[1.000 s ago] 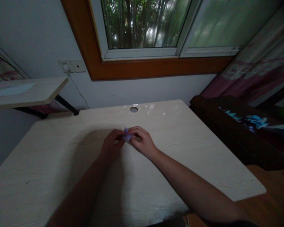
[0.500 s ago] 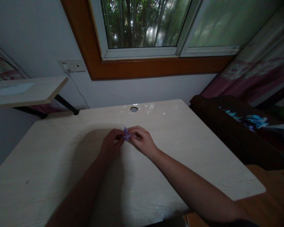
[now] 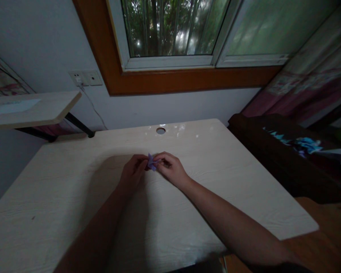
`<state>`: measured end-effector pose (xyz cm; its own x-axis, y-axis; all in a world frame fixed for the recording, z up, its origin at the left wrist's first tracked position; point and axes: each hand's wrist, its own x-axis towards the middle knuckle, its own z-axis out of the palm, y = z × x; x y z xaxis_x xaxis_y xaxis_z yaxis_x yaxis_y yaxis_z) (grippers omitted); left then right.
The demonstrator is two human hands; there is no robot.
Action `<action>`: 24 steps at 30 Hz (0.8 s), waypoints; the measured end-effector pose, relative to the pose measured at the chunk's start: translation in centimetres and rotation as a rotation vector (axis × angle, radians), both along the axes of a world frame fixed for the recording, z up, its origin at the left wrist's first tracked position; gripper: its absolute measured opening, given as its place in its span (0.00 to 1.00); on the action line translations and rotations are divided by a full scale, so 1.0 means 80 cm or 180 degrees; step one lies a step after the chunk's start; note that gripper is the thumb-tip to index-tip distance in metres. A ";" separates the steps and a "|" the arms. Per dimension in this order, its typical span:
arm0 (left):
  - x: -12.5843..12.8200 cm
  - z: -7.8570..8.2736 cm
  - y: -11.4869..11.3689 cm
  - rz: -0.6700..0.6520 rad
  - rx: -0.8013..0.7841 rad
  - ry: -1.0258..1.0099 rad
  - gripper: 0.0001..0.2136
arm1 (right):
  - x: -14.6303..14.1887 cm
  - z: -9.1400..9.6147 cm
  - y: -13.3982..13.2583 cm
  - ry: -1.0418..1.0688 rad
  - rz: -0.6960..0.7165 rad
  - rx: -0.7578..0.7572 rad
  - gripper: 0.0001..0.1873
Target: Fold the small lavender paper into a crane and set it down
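Observation:
A small folded purple paper [image 3: 151, 162] with pointed tips is held between my two hands over the pale wooden desk [image 3: 216, 151]. My left hand [image 3: 133, 169] pinches its left side between thumb and fingers. On the opposite side, my right hand [image 3: 171, 167] grips the paper with thumb and index finger, the other fingers curled. Parts of the paper are hidden behind my fingertips.
A raised shelf [image 3: 53, 110] on black legs stands at the desk's back left. A round cable hole [image 3: 160, 131] is near the back edge. At right, a dark piece of furniture [image 3: 272, 163] holds blue folded pieces [image 3: 308, 145].
The paper has turned slightly and its tips point differently. My left fingers have drawn closer together against it; my right hand has hardly moved.

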<state>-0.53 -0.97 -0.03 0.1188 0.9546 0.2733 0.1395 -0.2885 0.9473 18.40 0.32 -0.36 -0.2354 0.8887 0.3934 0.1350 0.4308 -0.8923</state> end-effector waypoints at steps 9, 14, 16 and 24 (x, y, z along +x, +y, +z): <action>0.002 -0.010 0.008 -0.0162 -0.0265 -0.0321 0.18 | -0.002 -0.003 0.000 -0.0115 -0.0021 -0.0189 0.09; 0.001 -0.014 0.008 -0.0099 -0.0285 0.0091 0.16 | -0.002 -0.004 0.000 -0.0007 0.0004 -0.0457 0.12; 0.001 -0.012 0.006 -0.0104 -0.0269 0.0317 0.14 | -0.002 -0.004 0.001 0.0004 0.0021 -0.0494 0.12; 0.001 -0.008 0.001 -0.0200 -0.0026 0.0704 0.11 | -0.001 -0.005 0.006 0.0034 0.0050 -0.0435 0.08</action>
<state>-0.47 -0.92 -0.64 0.2342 0.9455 0.2263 0.3260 -0.2957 0.8979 18.35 0.82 -0.78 -0.2462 0.9304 0.2715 0.1196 0.3072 -0.9441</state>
